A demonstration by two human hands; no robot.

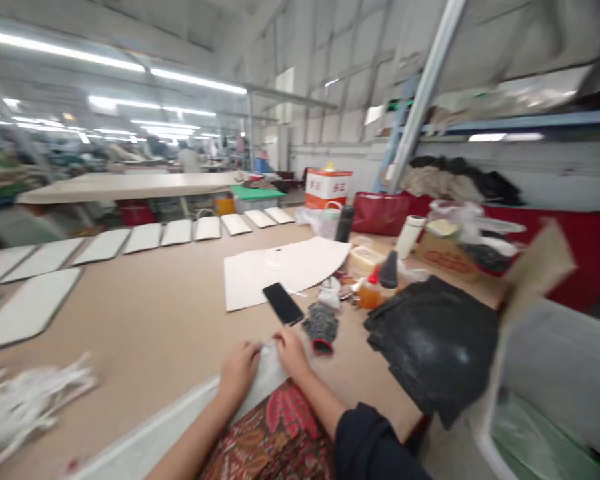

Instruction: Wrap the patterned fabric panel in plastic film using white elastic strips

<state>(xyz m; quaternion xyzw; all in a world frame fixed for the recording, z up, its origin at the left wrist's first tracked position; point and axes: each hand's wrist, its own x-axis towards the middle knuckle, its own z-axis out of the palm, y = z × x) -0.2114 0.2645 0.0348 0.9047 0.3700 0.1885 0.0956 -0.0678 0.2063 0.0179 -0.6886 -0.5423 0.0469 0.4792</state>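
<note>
A pale, whitish sheet (271, 373) runs along the near edge of the table, its surface blurred. My left hand (240, 367) is closed on its far end, fingers curled. Close beside it on the right, my right hand (291, 350) grips the same end. The sheet's exact kind cannot be made out. Just beyond my right hand lies a black phone (283, 303), partly over a large white cut panel (280, 267). A grey knitted glove (321, 323) with a red cuff is to the right of that hand. Patterned red-brown cloth (275, 440) covers my lap below.
White panels (145, 238) stand in a row along the table's far and left edges. White scraps (25, 407) are heaped at the left. At the right lie black sheets (435, 340), an orange bottle (370, 292) and a white cup (411, 237). A grey bin (555, 360) stands at the near right.
</note>
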